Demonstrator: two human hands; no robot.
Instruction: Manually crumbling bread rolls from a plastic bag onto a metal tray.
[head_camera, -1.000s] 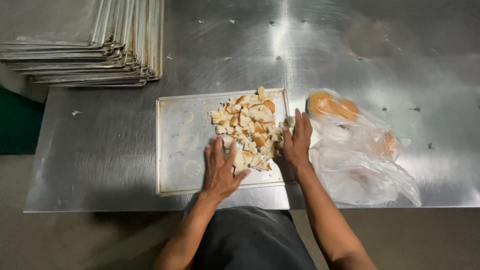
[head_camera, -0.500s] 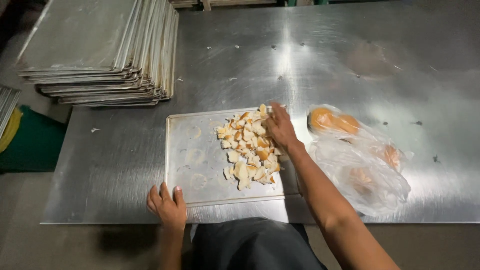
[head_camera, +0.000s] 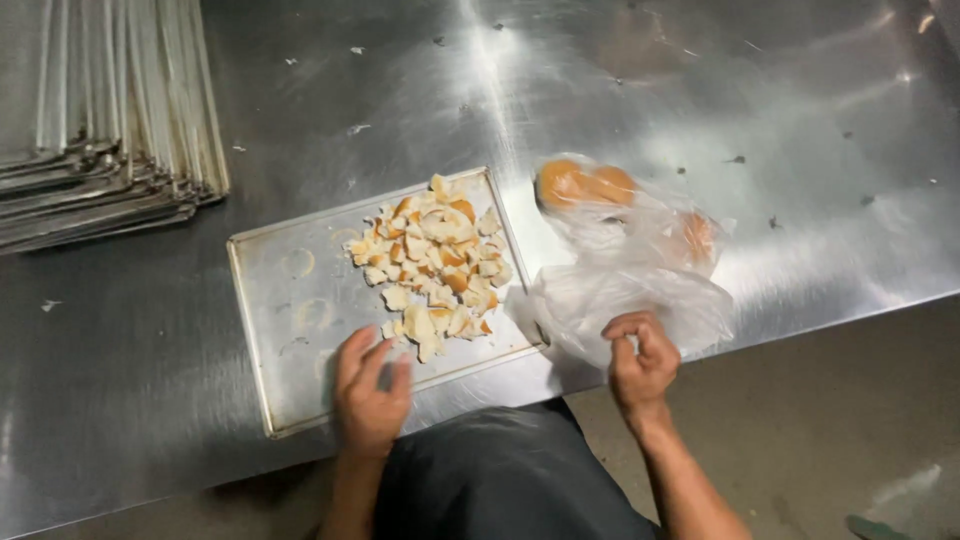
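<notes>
A metal baking tray (head_camera: 290, 330) lies on the steel table (head_camera: 700, 110) and carries a heap of torn bread pieces (head_camera: 435, 262) on its right half. My left hand (head_camera: 368, 392) rests flat on the tray's near edge, fingers apart, just below the heap. To the right of the tray lies a clear plastic bag (head_camera: 640, 275) with round bread rolls (head_camera: 583, 184) inside. My right hand (head_camera: 640, 362) pinches the bag's near edge at the table's front edge.
A tall stack of metal trays (head_camera: 105, 130) stands at the back left of the table. Crumbs dot the steel surface. The floor (head_camera: 830, 420) shows beyond the table's front edge at the lower right.
My left hand came up from the table's front edge onto the tray. My right hand left the bread heap and moved right to the bag's near edge. The view tilted.
</notes>
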